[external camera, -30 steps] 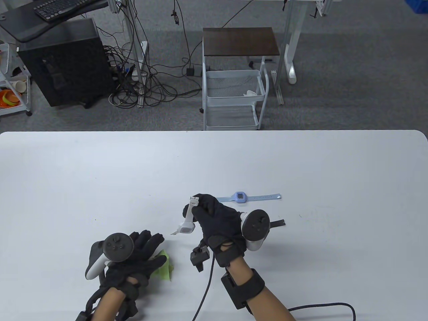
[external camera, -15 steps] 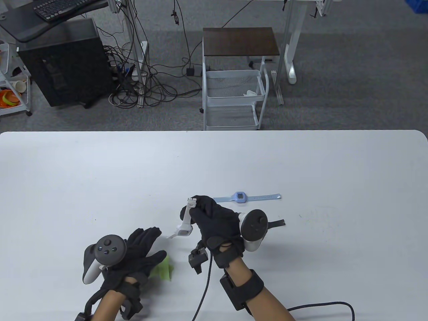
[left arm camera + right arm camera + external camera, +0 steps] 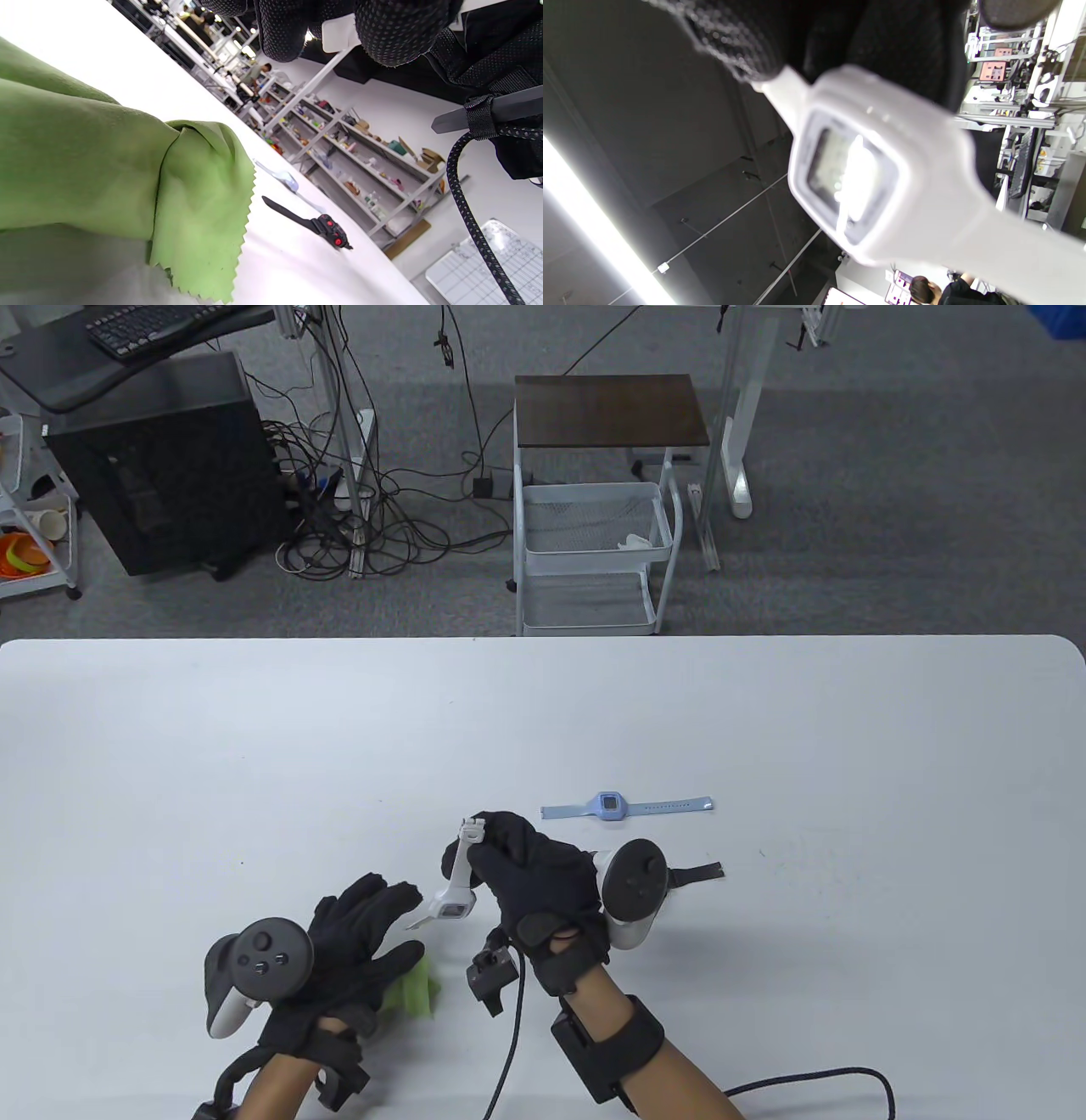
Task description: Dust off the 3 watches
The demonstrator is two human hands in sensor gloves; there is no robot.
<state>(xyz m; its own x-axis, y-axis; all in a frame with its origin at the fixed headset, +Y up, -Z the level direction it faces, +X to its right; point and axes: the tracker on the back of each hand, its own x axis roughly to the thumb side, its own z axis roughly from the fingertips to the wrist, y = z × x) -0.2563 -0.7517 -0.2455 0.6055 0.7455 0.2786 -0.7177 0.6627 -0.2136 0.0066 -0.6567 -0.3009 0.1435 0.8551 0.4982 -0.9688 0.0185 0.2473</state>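
Your right hand (image 3: 534, 882) is lifted off the counter (image 3: 764, 712), its fingers curled tightly around one strap of the white watch (image 3: 455, 891). The watch hangs tilted from that grip, buckle end sticking up past your knuckles and the square face lower down, toward your left hand. In the right wrist view the white watch (image 3: 865, 190) fills the frame, blurred, its grey-framed face turned to the camera.

Your left hand (image 3: 348, 959) lies over the green cloth (image 3: 411, 988) with its fingers straight and spread, fingertips near the free strap end of the white watch; whether they touch it, you cannot tell. In the left wrist view the green cloth (image 3: 106, 169) sits bunched on the counter under your palm, zigzag edge showing.

The blue watch (image 3: 624, 806) lies flat and stretched out on the counter just beyond your right hand. The black watch (image 3: 316, 222) with red buttons lies flat too; in the table view only its strap end shows past your right tracker (image 3: 632, 891).
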